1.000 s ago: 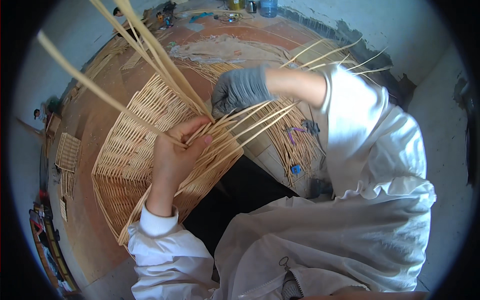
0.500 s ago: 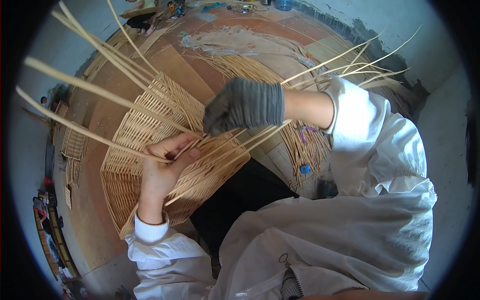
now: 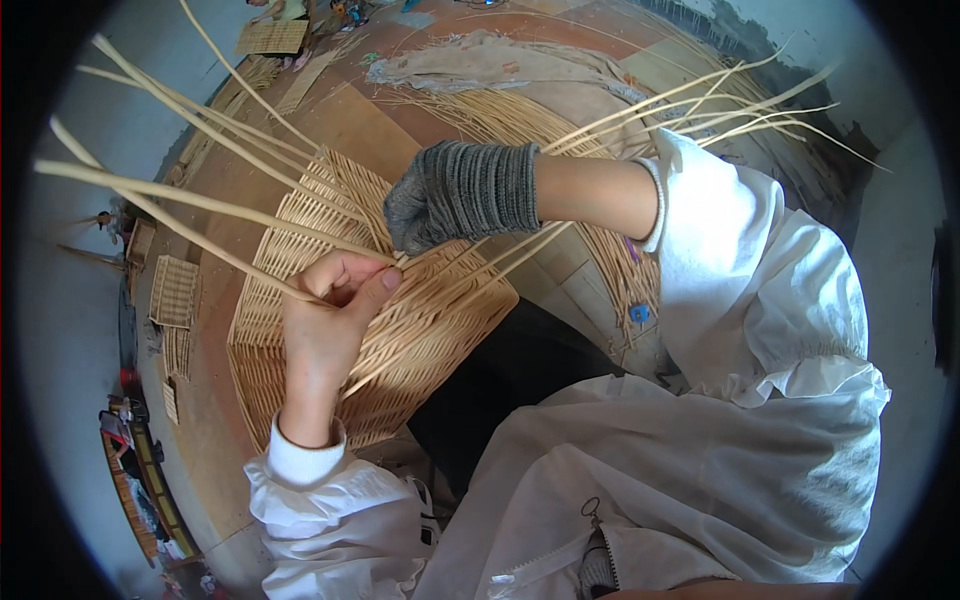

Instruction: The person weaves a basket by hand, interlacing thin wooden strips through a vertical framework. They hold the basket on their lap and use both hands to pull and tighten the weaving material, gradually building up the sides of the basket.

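Over the basket point(image 3: 420, 370), left hand point(image 3: 325, 325) tight round rods point(image 3: 240, 211), clenched right hand point(image 3: 462, 200) nearer it than earlier

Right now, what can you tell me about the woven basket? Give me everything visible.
The woven basket is pale tan and looks like wicker, its ribbed surfaces made of closely packed thin rods meeting at angles. It looks unfinished: long loose strands fan out to the upper left, and others run rightward. It sits tilted in front of the person, partly beside dark cloth. The left hand pinches strands at its edge; whether the gloved right hand touches it is hidden.
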{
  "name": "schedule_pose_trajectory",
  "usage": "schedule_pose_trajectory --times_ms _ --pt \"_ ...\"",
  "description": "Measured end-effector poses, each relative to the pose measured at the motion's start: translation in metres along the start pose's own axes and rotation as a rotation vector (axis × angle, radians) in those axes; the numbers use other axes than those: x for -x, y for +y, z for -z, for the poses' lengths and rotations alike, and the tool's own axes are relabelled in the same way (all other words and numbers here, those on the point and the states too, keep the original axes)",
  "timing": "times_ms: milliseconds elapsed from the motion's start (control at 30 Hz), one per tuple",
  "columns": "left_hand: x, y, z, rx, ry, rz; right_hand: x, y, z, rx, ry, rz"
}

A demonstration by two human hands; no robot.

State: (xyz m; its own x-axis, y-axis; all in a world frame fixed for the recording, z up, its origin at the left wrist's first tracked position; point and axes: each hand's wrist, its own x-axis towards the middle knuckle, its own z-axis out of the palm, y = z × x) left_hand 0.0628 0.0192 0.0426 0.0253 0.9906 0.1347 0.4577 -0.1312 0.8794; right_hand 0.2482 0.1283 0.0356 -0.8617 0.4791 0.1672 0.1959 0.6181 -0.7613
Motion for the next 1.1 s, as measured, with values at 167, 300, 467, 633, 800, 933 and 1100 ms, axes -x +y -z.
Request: schedule_pose_trajectory --times_ms 167,300,467,633,800,933,1100 --pt "-0.006 0.001 -0.004 -0.103 0.078 -0.037 -0.009 0.005 0.006 0.094 -0.053 0.062" --pt "-0.013 -0.018 -0.001 0.078 0.064 -0.124 -0.01 -0.003 0.013 0.225 -0.011 0.074" --pt "-0.015 -0.024 0.014 0.088 0.035 -0.08 0.039 0.001 -0.008 0.933 0.614 0.644" --pt "-0.019 -0.016 0.009 0.09 0.024 -0.087 0.089 0.036 -0.018 0.798 0.736 0.323" --pt "-0.017 -0.016 0.003 0.11 0.061 -0.058 0.087 0.025 -0.025 -0.621 0.792 0.077" --pt "-0.02 -0.016 -0.002 0.114 0.106 -0.026 0.068 0.034 -0.029 -0.633 0.586 0.186" --pt "-0.019 -0.018 0.002 0.163 0.115 -0.018 0.069 0.003 -0.032 0.449 0.507 0.609"
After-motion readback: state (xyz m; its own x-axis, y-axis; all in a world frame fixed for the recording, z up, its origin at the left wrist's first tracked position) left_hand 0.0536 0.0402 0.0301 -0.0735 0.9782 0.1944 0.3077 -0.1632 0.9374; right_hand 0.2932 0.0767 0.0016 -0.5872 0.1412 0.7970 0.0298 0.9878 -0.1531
